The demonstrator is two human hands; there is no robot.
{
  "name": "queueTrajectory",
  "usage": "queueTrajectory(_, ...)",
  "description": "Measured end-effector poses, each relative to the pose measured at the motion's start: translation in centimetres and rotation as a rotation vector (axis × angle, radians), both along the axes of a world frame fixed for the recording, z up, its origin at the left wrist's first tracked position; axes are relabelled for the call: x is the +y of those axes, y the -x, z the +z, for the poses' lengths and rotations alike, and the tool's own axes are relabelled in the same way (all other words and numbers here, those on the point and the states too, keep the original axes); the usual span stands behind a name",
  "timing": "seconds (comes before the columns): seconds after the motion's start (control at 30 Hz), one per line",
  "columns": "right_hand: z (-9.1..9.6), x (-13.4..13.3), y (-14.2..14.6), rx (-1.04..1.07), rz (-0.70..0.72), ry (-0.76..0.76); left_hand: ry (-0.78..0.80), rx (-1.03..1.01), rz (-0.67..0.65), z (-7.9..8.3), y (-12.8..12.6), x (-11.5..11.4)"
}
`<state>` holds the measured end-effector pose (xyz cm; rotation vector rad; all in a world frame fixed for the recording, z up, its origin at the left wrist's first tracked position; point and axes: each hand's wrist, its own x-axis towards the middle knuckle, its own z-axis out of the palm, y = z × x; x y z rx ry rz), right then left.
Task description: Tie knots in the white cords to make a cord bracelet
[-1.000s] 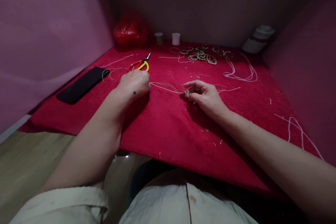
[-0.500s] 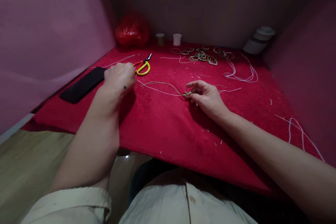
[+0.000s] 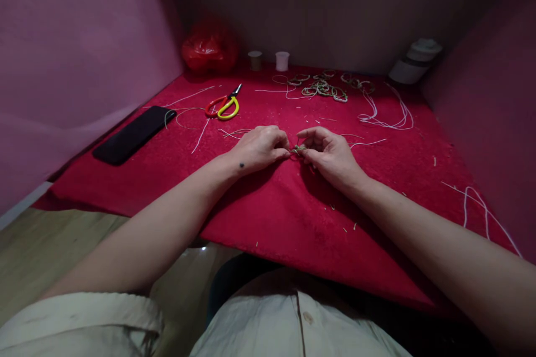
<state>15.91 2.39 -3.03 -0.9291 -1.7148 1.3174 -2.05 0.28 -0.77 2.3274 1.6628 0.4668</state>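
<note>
Your right hand [image 3: 330, 152] pinches knotted cord [image 3: 298, 149]; your left hand [image 3: 263, 146], at its nine o'clock, grasp unclear. Likely light, limp; best held at knot.

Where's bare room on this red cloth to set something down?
Mostly bare: the cloth between phone and left forearm, and between both forearms, bar small scraps. Crowded: around the scissors, the braided loops behind, and the cords between left hand and right hand.

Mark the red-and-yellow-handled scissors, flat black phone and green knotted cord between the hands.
Scissors [image 3: 231, 98]: head view, where handles meet blades.
Phone [image 3: 134, 135]: head view, middle of upper face.
Knotted cord [image 3: 298, 149]: head view, its knot.
</note>
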Motion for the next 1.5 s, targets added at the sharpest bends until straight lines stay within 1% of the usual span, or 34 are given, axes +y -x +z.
queueTrajectory(0.13, -0.1, 0.1, 0.0, 0.016, 0.012, -0.016, -0.062, 0.126, -0.015, -0.3, -0.5, -0.3)
queueTrajectory(0.23, -0.2, 0.1, 0.0, 0.005, 0.019, -0.039, -0.084, 0.168, -0.029, -0.1, -0.7, -0.6)
queueTrajectory(0.33, -0.2, 0.1, -0.1, -0.015, 0.025, -0.072, -0.097, 0.191, -0.013, -0.2, -0.7, -0.6)
queueTrajectory(0.57, -0.1, -0.5, -0.1, -0.091, 0.017, -0.213, -0.102, 0.241, 0.187, -0.5, -0.6, 0.1)
queueTrajectory(0.77, -0.3, -0.5, 0.0, -0.127, 0.046, -0.257, -0.081, 0.249, 0.273, -0.4, -0.4, 0.3)
queueTrajectory(1.07, -0.2, -0.5, 0.0, -0.126, 0.044, -0.274, -0.081, 0.231, 0.259, -0.5, -0.1, 0.5)
queueTrajectory(1.33, 0.1, -0.5, -0.1, -0.174, 0.019, -0.259, -0.007, 0.144, 0.186, 0.9, 0.8, 0.1)
queueTrajectory(1.43, 0.0, -0.5, 0.0, -0.155, 0.029, -0.249, -0.014, 0.140, 0.173, 1.0, 0.7, -0.1)
queueTrajectory(1.5, 0.0, -0.5, 0.0, -0.146, 0.035, -0.239, -0.031, 0.179, 0.186, 0.9, 0.6, -0.3)
